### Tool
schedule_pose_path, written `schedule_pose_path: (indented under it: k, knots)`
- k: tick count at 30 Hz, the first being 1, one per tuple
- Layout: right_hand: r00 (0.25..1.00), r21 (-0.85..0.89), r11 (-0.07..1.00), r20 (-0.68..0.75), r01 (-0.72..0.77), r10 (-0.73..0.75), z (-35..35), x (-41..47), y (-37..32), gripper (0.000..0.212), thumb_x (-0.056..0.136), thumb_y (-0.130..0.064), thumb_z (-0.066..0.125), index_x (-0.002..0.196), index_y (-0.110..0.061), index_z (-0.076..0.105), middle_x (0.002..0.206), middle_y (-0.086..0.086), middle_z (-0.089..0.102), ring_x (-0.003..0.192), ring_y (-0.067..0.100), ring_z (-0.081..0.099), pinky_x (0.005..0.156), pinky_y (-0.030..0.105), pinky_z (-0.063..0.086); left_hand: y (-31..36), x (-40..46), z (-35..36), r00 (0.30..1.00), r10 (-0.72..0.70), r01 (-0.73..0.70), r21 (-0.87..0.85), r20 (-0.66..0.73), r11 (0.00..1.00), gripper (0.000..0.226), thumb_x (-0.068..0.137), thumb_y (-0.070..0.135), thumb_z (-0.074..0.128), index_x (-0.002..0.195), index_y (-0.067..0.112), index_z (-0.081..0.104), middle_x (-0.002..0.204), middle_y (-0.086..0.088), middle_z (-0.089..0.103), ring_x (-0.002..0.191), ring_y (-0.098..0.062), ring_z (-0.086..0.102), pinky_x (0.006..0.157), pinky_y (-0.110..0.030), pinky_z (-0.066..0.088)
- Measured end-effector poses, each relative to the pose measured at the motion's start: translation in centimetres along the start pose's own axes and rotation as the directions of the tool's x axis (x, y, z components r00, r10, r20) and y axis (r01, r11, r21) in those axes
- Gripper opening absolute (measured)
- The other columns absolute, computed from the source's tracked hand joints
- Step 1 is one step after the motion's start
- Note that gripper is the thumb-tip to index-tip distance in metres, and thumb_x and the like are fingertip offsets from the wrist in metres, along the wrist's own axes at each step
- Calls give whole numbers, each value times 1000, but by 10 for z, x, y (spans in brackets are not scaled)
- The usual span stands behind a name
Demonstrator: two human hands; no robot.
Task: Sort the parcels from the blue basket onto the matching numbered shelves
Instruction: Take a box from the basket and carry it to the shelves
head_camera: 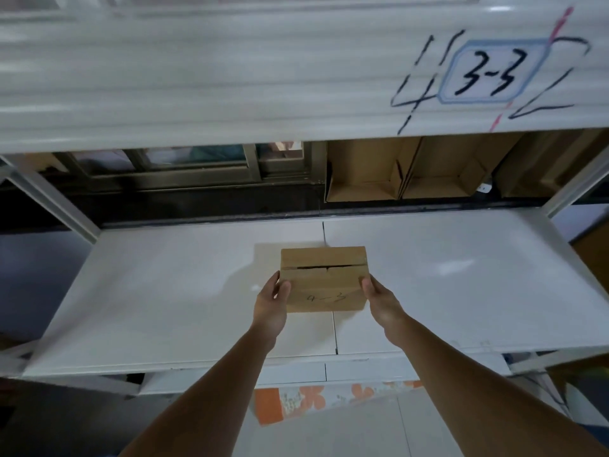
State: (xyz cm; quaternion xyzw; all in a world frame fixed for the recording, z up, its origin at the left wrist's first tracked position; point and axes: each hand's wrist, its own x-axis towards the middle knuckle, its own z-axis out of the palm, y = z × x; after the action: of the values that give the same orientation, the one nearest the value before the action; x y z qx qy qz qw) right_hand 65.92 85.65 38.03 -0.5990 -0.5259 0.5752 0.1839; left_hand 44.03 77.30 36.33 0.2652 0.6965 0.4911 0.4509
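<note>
A small brown cardboard parcel (pixel 324 282) with "4-3" handwritten on its top sits over the middle of a white shelf board (pixel 164 291). My left hand (pixel 272 303) grips its left side, thumb on top. My right hand (pixel 379 300) grips its right side the same way. Whether the parcel rests on the board or hovers just above it I cannot tell. The shelf edge above carries a blue-framed label (pixel 491 72) reading "3-3", with a large "4" and "2" drawn in marker beside it. The blue basket is out of view.
Open cardboard boxes (pixel 412 173) stand behind the shelf at the back right. White uprights (pixel 49 196) frame the shelf on both sides. A window frame (pixel 184 166) shows behind at the left. An orange-patterned item (pixel 296 400) lies below the shelf front.
</note>
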Motion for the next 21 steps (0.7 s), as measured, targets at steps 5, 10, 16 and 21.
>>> schedule_pose_path:
  k: [5, 10, 16, 21]
  knots:
    - [999, -120, 992, -14, -38, 37, -26, -19, -20, 78, 98, -64, 38, 161, -33, 5, 167, 0, 18, 152, 28, 24, 120, 45, 23, 20, -18, -16, 980, -201, 201, -7, -4, 980, 85, 91, 75, 45, 160, 30, 25, 164, 2, 29, 149, -26, 32, 122, -52, 26]
    - [998, -462, 885, 1, 52, -58, -57, -66, -49, 73, 99, -63, 31, 161, -29, 12, 168, 1, 14, 153, 29, 18, 122, 44, 18, 54, -51, -56, 991, -98, 39, 500, 93, 865, 78, 98, 68, 41, 161, 25, 25, 166, -2, 29, 149, -28, 32, 118, -41, 27]
    - [984, -898, 408, 117, 162, -134, -87, -143, -81, 77, 100, -67, 26, 162, -26, 7, 169, 0, 0, 156, 20, -3, 125, 41, 3, 107, -92, -102, 960, -22, -264, 926, 280, 268, 91, 94, 77, 32, 163, 25, 4, 171, 3, 1, 157, -20, 3, 126, -40, 11]
    - [989, -953, 289, 55, 94, -139, -108, -208, -101, 77, 100, -67, 26, 162, -25, 10, 169, 2, 4, 156, 23, 0, 126, 43, 5, 151, -143, -108, 933, 74, -358, 930, 353, 82, 90, 94, 77, 30, 163, 27, 3, 171, 3, -3, 158, -20, 3, 126, -40, 8]
